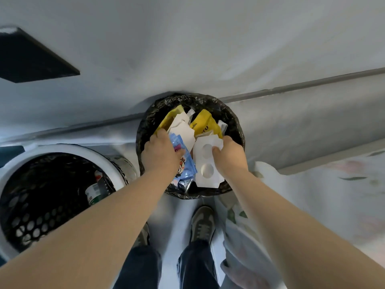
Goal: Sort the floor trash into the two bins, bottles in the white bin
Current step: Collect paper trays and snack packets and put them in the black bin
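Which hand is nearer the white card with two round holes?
Right. The right hand pinches the white card at its edge; the left hand touches the blue wrapper beside it.

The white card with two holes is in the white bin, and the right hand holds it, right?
Wrong bin. In the head view the white card with two holes is in the black-lined bin, not the white bin, and the right hand holds it.

White bin (68, 147) cut off at L edge; bottles (94, 191) w/ labels too blurred to read
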A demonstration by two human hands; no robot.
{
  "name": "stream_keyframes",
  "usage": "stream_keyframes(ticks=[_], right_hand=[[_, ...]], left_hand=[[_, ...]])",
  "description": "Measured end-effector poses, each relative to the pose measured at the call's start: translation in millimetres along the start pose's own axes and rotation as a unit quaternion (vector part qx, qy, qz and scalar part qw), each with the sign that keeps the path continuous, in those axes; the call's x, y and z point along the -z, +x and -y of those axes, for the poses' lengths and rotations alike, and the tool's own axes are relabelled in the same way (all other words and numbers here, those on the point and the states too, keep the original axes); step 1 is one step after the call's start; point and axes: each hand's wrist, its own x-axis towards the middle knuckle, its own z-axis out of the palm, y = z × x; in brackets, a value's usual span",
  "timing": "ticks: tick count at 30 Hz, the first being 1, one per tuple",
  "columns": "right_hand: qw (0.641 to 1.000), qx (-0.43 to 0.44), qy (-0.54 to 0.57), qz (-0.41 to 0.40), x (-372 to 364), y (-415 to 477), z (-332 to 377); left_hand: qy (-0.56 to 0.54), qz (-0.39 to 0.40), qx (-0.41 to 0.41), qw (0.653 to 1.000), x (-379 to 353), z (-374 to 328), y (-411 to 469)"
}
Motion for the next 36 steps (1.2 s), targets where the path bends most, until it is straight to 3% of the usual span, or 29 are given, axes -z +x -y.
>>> stream_keyframes(ticks=[6, 12, 16, 20, 27, 36], right_hand=[[0.998, -0.010, -0.068, -0.003, -17.6, 15.0, -2.7], [0.962, 0.091, -0.255, -0.044, -21.1, 8.6, -5.8], [0.961, 0.135, -0.237, -0.054, -12.0, -1.3, -8.8], [0.958, 0.169, -0.225, -0.051, 4.5, -18.4, -10.4], [0.945, 0.181, -0.271, -0.036, 37.2, -68.6, 0.4], [0.948, 0.175, -0.264, -0.021, 101.1, -163.9, 35.7]], left_hand=[[0.042, -0.009, -0.060, 0.997, -13.1, 0.7, 4.7], [0.136, -0.011, -0.079, 0.987, -27.0, 5.3, 6.0], [0.203, -0.044, -0.110, 0.972, -16.3, 2.1, 8.2], [0.162, -0.061, -0.139, 0.975, -2.6, -0.3, -0.9], [0.160, -0.035, -0.209, 0.964, 46.8, -0.8, -38.9], [0.151, 0.021, -0.228, 0.962, 142.0, -9.8, -115.9]])
